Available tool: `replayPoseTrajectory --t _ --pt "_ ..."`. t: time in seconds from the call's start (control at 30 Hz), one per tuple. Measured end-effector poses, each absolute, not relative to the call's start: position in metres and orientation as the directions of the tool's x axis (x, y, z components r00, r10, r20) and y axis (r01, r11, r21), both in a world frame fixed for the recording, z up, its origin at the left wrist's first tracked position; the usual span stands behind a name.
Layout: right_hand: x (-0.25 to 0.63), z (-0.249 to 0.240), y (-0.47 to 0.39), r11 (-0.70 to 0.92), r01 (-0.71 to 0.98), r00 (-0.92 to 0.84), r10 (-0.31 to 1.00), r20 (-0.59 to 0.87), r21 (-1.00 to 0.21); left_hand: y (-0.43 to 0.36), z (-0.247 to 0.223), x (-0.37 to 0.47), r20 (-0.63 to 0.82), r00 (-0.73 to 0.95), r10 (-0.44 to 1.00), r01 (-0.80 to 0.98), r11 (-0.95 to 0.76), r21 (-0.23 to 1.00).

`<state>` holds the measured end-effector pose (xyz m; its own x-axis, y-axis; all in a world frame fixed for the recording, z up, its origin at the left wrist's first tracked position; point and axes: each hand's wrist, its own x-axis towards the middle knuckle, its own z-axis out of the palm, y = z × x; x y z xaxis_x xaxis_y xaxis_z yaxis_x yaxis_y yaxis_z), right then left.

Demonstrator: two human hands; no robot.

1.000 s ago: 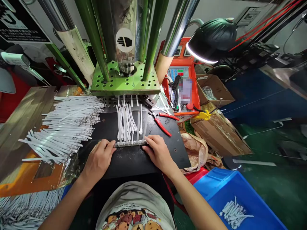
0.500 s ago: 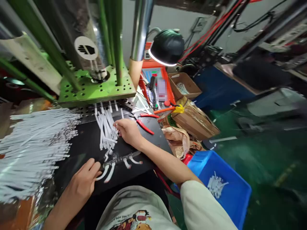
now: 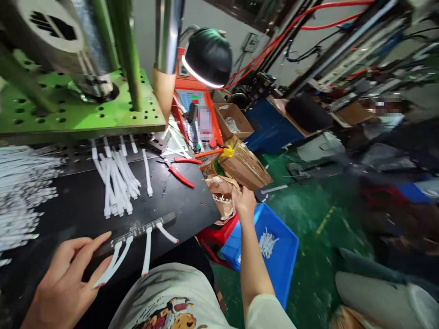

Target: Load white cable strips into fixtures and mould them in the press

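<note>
My left hand [image 3: 70, 276] is at the left end of a narrow slotted metal bar [image 3: 144, 230], pinching it between index finger and thumb. Several white flat strips [image 3: 147, 251] hang from the bar toward me, two of them close to the thumb. My right hand [image 3: 244, 205] reaches over the rim of a brown paper bag [image 3: 224, 212] beside the table, fingers curled together; what they hold, if anything, is hidden. A bunch of white strips [image 3: 118, 183] lies on the black table [image 3: 181, 201], and one strip [image 3: 147, 173] lies apart.
Red-handled pliers [image 3: 181, 176] lie near the bag. A green press plate [image 3: 85, 119] overhangs the table's back. A big pile of strips [image 3: 24, 192] is at left. A blue bin [image 3: 284, 256] holds white pieces. A black lamp [image 3: 209, 57] shines beside an orange control box [image 3: 214, 123].
My right hand has moved from the strip bunch to the paper bag. Small white bits beside the bunch are gone from the table. My view has shifted right.
</note>
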<state>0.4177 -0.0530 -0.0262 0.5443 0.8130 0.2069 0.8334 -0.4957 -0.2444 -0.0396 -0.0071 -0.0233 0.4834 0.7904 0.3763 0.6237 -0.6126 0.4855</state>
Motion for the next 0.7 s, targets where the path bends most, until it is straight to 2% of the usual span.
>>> replayPoseTrajectory --t 0.07,0.13,0.2,0.23,0.3,0.37,0.4,0.5,0.6,0.7 --pt "0.386 -0.017 -0.042 -0.302 0.879 0.395 0.895 0.207 -0.369 -0.01 -0.007 -0.027 0.39 0.493 0.778 0.593 -0.628 0.503" --pt "0.342 -0.007 -0.03 0.079 0.827 0.053 0.975 0.217 -0.556 -0.007 0.005 -0.015 0.4 0.549 0.734 0.477 -0.668 0.571" --pt "0.296 0.003 -0.023 0.418 0.581 -0.296 0.908 0.298 -0.698 -0.001 0.01 -0.008 0.426 0.578 0.696 0.358 -0.685 0.635" --pt "0.275 0.007 -0.022 0.518 0.46 -0.389 0.848 0.36 -0.721 0.002 0.011 -0.007 0.428 0.584 0.69 0.319 -0.68 0.661" --pt "0.245 0.012 -0.021 0.594 0.323 -0.426 0.787 0.447 -0.737 0.005 0.013 -0.006 0.409 0.571 0.712 0.301 -0.645 0.702" --pt "0.232 0.015 -0.014 0.558 0.274 -0.348 0.816 0.46 -0.783 0.004 0.015 -0.003 0.364 0.499 0.787 0.342 -0.565 0.751" --pt "0.232 0.016 -0.007 0.489 0.275 -0.295 0.863 0.411 -0.828 0.005 0.016 0.0 0.33 0.439 0.836 0.373 -0.504 0.779" --pt "0.245 0.012 0.031 0.157 0.351 -0.173 0.98 0.101 -0.923 0.02 0.016 0.012 0.101 0.283 0.954 0.507 -0.238 0.828" --pt "0.256 0.0 0.082 -0.071 0.447 -0.155 0.975 -0.156 -0.892 0.054 0.015 0.021 -0.09 0.238 0.967 0.612 -0.077 0.787" --pt "0.255 -0.006 0.116 -0.108 0.563 -0.165 0.957 -0.239 -0.819 0.082 0.019 0.011 -0.087 0.211 0.974 0.671 -0.08 0.737"
